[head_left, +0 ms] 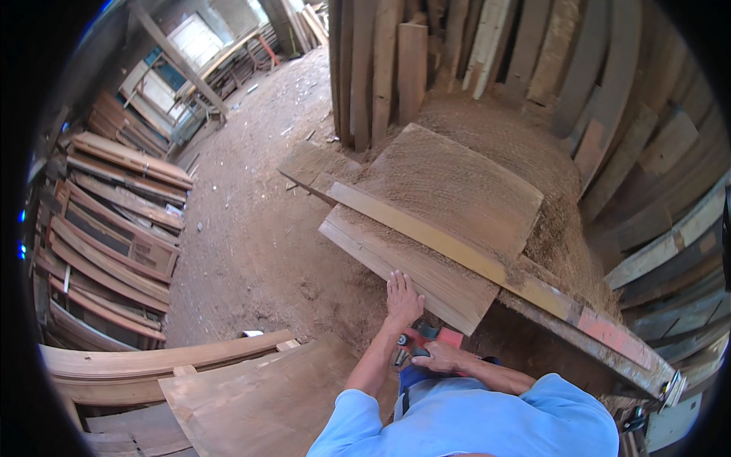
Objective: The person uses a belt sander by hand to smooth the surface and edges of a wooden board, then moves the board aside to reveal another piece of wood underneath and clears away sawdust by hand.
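Observation:
My left hand (404, 298) lies on the near edge of a pale wooden board (415, 266), its fingers stretched out over the face. Close to my body, my right hand (443, 356) is wrapped around a red and dark power tool (451, 337). The tool sits just off the board's near right corner; my hand covers part of it, and its exact kind is unclear. Along the board's far side runs a long, yellowish wooden beam (449, 247), slanting down to the right.
Beyond the beam lies a broad wooden panel (449, 183) strewn with shavings. A sawdust heap (567, 236) lies to its right. Planks (413, 72) lean along the far and right sides. Wooden frames (114, 251) are stacked at left; a large flat panel (266, 396) is at lower left.

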Demonstrator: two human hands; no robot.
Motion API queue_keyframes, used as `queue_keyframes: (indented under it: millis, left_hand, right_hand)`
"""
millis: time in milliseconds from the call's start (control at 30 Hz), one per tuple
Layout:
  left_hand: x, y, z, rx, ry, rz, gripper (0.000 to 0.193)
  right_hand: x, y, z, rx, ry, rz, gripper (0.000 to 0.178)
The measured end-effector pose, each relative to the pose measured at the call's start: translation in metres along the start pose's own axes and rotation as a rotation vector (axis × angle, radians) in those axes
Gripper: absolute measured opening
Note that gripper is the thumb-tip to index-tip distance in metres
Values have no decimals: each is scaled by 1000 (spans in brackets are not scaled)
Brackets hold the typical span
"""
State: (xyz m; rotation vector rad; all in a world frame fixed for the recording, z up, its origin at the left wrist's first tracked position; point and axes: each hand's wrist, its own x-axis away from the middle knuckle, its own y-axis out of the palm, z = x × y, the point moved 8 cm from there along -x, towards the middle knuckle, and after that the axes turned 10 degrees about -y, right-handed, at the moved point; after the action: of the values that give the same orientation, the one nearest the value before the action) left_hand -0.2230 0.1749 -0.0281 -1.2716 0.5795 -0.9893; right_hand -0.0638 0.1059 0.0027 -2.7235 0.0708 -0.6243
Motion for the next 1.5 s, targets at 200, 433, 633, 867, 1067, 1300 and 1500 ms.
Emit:
queue_keyframes:
  millis: [200,433,633,867,1067,1300,1500]
  left_hand:
    - [61,16,44,-50,47,-76,86]
    - [123,54,109,-41,390,-17,95]
    - [176,63,163,-183,694,-264,86]
    - [219,84,166,127,1061,-678,61]
    - [78,16,237,121,997,-217,65]
    - [-38,62,269,-197,897,-129,76]
    - [-28,69,264,-232,958,112,78]
  right_hand:
    - [80,34,58,-118,91,179,59]
    - [162,41,103,-335,128,491,61]
    - [213,64,192,-409,516,832,51]
    - [266,114,190,-850,691,1402,48]
    - [283,140,179,-1114,612,1751,36]
    - [273,171,172,-1351,487,1990,31]
    - [241,230,196,-1564,490,2007,28]
